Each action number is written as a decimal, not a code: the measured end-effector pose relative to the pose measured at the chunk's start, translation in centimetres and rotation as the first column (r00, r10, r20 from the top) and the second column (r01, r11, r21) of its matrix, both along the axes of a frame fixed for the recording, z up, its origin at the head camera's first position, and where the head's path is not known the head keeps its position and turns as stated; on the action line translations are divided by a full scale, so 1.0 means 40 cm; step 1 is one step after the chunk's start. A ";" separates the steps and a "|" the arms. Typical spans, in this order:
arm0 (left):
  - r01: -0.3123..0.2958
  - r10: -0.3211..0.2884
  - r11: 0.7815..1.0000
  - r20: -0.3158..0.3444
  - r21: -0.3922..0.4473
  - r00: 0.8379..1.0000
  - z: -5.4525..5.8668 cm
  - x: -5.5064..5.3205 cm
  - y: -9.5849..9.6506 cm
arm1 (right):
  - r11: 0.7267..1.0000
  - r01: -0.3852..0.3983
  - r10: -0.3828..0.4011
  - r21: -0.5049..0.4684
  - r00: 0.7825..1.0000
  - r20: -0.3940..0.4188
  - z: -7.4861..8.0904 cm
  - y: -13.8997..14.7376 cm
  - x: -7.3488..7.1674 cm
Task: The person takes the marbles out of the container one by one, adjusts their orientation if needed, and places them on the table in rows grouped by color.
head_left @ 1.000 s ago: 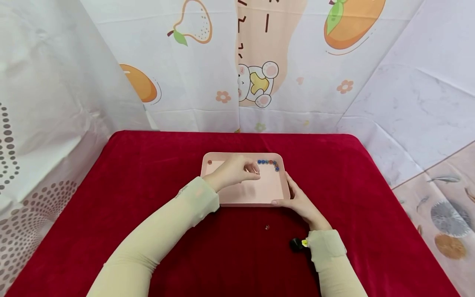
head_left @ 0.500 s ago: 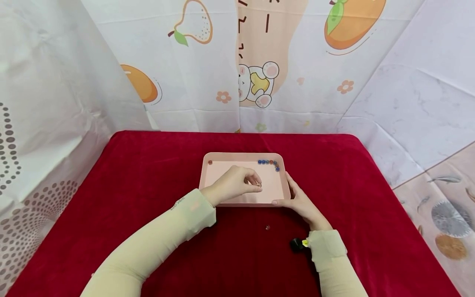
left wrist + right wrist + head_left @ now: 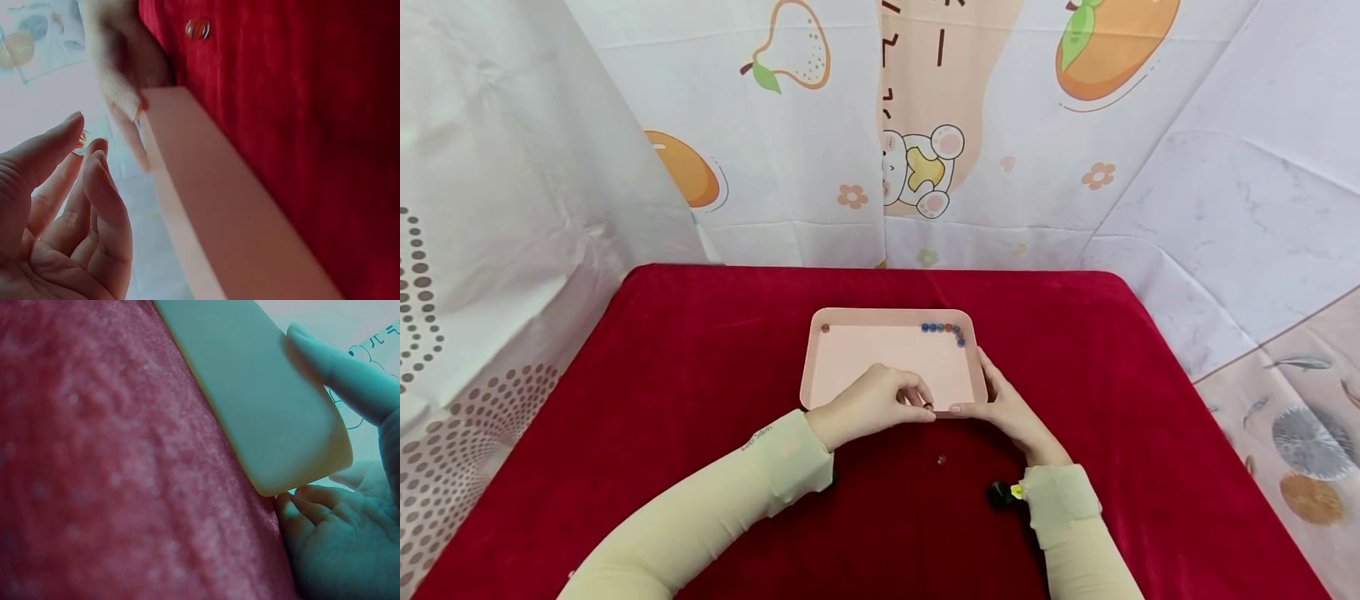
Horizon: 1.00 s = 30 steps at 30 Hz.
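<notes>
Between thumb and fingertips, my left hand (image 3: 876,400) pinches a clear glass marble (image 3: 80,145) with an orange swirl. It is over the front wall of a shallow pink tray (image 3: 872,346), toward the right. My right hand (image 3: 1011,411) grips the tray's front right corner, thumb at the front rim and fingers along the right side. Blue and orange marbles (image 3: 941,327) line the tray's back right corner, and a lone orange marble (image 3: 825,328) sits in the back left one. Outside, another clear marble (image 3: 197,29) with an orange swirl lies on the cloth before the tray.
Red velvet cloth (image 3: 715,350) covers the table. Behind it hangs a white printed curtain (image 3: 805,167) with fruit drawings. A small black object (image 3: 1000,494) with a yellow tab is beside the right sleeve.
My left hand has drawn the pinched marble back from the middle of the tray to its front wall. The right hand stays at the corner, and the other marbles have not moved.
</notes>
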State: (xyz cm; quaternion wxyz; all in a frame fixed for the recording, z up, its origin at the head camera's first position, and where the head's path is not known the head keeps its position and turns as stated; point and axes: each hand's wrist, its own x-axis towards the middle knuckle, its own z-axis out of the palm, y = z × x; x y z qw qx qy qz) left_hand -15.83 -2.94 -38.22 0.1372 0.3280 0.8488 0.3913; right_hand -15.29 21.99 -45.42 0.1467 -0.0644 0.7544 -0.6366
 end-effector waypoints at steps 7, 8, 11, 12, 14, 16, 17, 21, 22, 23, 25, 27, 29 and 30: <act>0.046 -0.045 0.999 0.047 -0.024 0.998 -0.028 0.030 0.004 | 0.999 0.014 -0.014 0.029 1.000 0.013 0.002 0.000 0.004; 0.052 -0.050 0.998 0.051 -0.028 0.997 -0.034 0.033 0.005 | 1.000 0.013 -0.013 0.025 1.000 0.012 0.002 0.000 0.004; 0.067 -0.065 0.997 0.062 -0.040 0.996 -0.055 0.043 0.008 | 1.000 0.010 -0.010 0.021 1.000 0.005 0.002 0.001 0.003; 0.071 -0.068 0.996 0.070 -0.045 0.995 -0.061 0.046 0.009 | 1.000 0.007 -0.007 0.018 1.000 0.005 0.002 0.001 0.002; 0.078 -0.074 0.995 0.079 -0.055 0.994 -0.070 0.052 0.010 | 1.000 0.006 -0.006 0.014 1.000 0.005 0.002 0.000 0.001; 0.080 -0.075 0.995 0.084 -0.062 0.994 -0.080 0.056 0.012 | 1.000 0.008 -0.008 0.022 1.000 0.009 0.001 0.000 0.000; 0.079 -0.073 0.994 0.087 -0.069 0.994 -0.084 0.057 0.013 | 1.000 0.008 -0.009 0.022 1.000 0.012 0.001 0.000 0.000; 0.070 -0.061 0.993 0.092 -0.098 0.994 -0.100 0.060 0.016 | 1.000 0.012 -0.012 0.011 1.000 0.016 0.002 -0.002 -0.001; 0.069 -0.059 0.992 0.095 -0.107 0.994 -0.104 0.061 0.016 | 1.000 0.011 -0.011 0.004 1.000 0.015 0.003 -0.002 0.000; 0.068 -0.057 0.991 0.100 -0.116 0.993 -0.108 0.061 0.017 | 1.000 0.012 -0.012 -0.001 1.000 0.015 0.003 -0.003 0.000; 0.067 -0.054 0.989 0.107 -0.131 0.993 -0.116 0.062 0.017 | 1.000 0.013 -0.013 -0.004 1.000 0.017 0.004 -0.003 0.001; 0.067 -0.051 0.988 0.115 -0.140 0.992 -0.120 0.063 0.018 | 1.000 0.013 -0.013 -0.002 1.000 0.017 0.004 -0.004 0.002; 0.063 -0.045 0.987 0.121 -0.145 0.992 -0.123 0.064 0.019 | 1.000 0.015 -0.015 0.002 1.000 0.018 0.004 -0.003 0.002; 0.062 -0.044 0.987 0.121 -0.146 0.992 -0.123 0.065 0.019 | 1.000 0.015 -0.015 0.003 1.000 0.017 0.003 -0.003 0.001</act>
